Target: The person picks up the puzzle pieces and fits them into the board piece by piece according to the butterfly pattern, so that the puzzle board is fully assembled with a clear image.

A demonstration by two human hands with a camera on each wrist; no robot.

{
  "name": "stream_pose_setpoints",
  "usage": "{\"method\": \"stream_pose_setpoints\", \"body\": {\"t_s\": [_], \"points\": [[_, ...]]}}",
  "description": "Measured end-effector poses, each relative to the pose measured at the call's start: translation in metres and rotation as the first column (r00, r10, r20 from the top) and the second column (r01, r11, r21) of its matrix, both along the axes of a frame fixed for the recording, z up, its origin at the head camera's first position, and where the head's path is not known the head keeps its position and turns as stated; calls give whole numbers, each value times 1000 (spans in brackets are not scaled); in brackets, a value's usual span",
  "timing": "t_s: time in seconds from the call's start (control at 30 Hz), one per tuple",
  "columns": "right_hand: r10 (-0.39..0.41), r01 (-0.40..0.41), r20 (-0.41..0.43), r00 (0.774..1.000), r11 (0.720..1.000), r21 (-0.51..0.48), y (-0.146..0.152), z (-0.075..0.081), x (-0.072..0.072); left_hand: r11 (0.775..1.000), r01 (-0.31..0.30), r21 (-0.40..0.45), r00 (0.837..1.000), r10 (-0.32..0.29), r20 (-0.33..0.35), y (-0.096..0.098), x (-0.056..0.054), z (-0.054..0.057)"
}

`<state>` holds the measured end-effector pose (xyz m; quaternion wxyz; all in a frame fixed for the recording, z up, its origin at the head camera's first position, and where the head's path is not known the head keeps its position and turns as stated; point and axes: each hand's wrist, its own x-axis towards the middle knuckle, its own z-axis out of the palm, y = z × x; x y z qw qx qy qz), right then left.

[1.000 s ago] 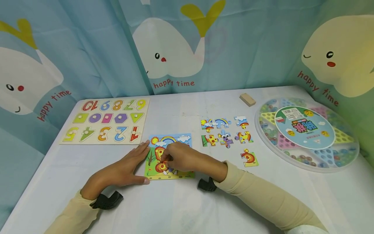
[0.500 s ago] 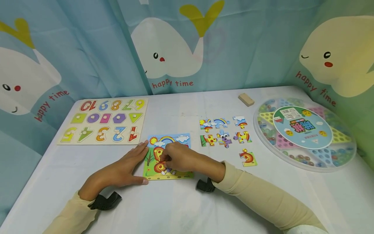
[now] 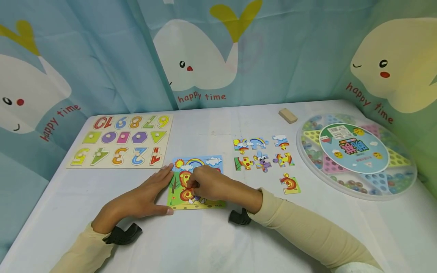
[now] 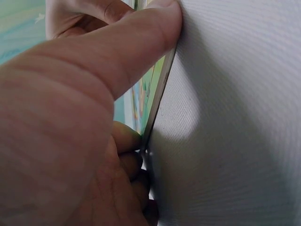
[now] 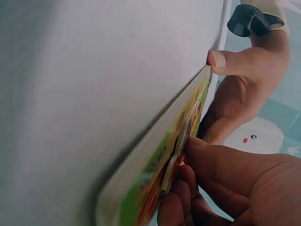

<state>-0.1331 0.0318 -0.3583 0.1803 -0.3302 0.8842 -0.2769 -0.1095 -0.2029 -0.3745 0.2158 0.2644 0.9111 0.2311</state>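
A picture puzzle board with a rainbow and butterfly scene lies flat in front of me. My left hand rests along its left edge, with the fingers near the far corner and the straight thumb touching the near corner. Over the board's middle, my right hand pinches a puzzle piece between thumb and fingers. In the right wrist view that piece stands slightly raised from the board, partly hidden by the fingers. Several loose puzzle pieces lie right of the board.
A wooden number-and-shape board lies at the back left. A small wooden block is near the back edge, beside a round Chinese checkers box with marbles. One loose corner piece sits nearer. A whale-print curtain hangs behind.
The head view has shifted very slightly. Both hands stay in nearly the same place on the board, and the loose pieces have not moved.
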Motion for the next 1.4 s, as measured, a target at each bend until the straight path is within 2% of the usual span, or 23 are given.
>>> {"method": "stream_pose_setpoints", "body": {"t_s": [0.23, 0.53, 0.8, 0.97, 1.17, 1.4], "points": [[-16, 16, 24, 1000, 1000, -3, -1, 1, -1, 1000, 2, 8, 1000, -2, -4, 0, 0, 2], [-60, 68, 138, 989, 996, -53, 7, 6, -5, 1000, 7, 8, 1000, -6, -11, 1, 0, 2], [-53, 68, 129, 990, 991, -114, 14, 11, -5, 1000, 3, 4, 1000, -3, 0, 1, -1, 1], [-78, 96, 136, 988, 987, -129, 24, 15, -5, 1000, 1, 5, 1000, -1, 6, 1, -1, 0], [-89, 103, 89, 992, 980, -171, 40, 13, -8, 1000, 6, 1, 1000, -6, -10, 1, -1, -1], [-115, 132, 101, 988, 974, -186, 54, 13, -8, 1000, 2, -9, 1000, -2, -14, 1, 0, -2]]}}
